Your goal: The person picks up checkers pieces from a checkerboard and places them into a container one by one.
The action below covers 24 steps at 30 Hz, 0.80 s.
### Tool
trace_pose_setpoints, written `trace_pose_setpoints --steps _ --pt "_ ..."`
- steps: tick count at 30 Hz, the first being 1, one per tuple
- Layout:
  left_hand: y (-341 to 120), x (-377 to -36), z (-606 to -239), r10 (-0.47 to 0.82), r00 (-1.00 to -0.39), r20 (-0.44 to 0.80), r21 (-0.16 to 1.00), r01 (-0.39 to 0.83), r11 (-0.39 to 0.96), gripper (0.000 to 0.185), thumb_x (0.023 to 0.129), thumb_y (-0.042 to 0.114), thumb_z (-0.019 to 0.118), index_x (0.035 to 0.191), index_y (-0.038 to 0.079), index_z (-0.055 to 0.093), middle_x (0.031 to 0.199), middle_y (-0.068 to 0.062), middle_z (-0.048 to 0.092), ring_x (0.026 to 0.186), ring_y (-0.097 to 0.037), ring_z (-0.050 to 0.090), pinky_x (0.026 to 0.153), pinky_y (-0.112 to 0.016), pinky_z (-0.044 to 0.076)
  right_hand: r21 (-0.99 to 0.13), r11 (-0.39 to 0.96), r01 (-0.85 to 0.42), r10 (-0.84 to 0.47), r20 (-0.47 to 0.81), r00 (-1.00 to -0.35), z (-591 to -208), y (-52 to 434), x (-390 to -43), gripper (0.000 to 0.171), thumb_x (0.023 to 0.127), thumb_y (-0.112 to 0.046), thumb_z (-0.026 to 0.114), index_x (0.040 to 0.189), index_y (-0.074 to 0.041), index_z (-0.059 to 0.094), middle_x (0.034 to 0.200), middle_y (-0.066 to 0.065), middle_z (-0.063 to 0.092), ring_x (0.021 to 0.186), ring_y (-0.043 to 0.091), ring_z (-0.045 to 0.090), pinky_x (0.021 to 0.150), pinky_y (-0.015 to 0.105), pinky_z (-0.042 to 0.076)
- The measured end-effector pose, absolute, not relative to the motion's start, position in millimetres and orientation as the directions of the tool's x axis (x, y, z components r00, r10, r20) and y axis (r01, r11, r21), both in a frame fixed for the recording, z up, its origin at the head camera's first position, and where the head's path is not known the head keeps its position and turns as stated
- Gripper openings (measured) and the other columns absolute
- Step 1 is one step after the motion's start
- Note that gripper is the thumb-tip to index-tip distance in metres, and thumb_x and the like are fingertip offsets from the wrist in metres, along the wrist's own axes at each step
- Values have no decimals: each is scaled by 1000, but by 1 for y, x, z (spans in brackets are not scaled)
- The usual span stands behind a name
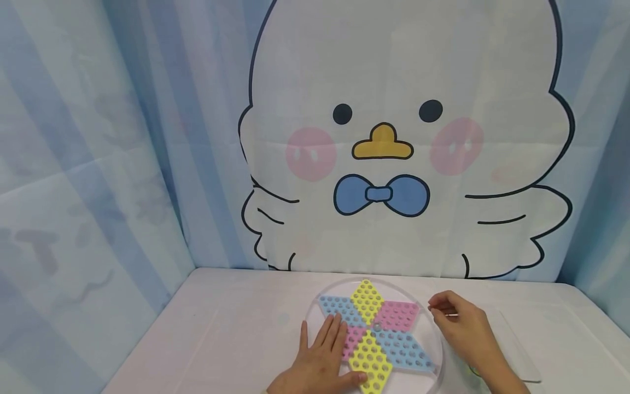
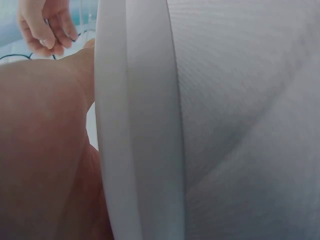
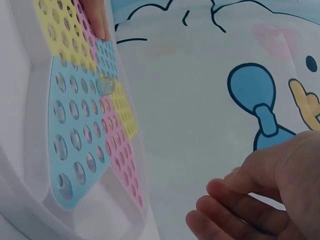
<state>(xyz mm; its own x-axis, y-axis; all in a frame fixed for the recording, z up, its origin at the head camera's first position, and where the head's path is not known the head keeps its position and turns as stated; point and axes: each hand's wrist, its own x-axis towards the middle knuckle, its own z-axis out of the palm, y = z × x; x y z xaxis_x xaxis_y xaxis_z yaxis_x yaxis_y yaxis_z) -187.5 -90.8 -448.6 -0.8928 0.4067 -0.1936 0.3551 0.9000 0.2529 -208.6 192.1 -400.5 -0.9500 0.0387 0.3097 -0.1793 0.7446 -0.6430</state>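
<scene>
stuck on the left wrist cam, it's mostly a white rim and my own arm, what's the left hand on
Observer: The left hand lies flat with straight fingers on a star board in a round clear tray.
Operator: what does the board look like
Observer: Six diamond sections full of holes: two yellow, two blue, two pink.
Operator: anything sitting on it
Observer: The right wrist view shows one small clear marble at the star's centre.
Operator: and the right hand, i only see some fingers
Observer: The right hand is at the tray's right edge, fingers curled together; whether they pinch anything cannot be told.
</scene>
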Motion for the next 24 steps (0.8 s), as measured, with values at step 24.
trace_pose_setpoints --steps 24 --pt "-89 -188 -449 390 -895 -215 248 337 908 106 83 87 30 160 16 15 169 -4 7 156 -24 7 117 -68 2 -715 675 -182 -39 212 -976 -415 154 -217 10 90 -4 65 100 -7 68 96 2 71 93 14 66 80 28 56"
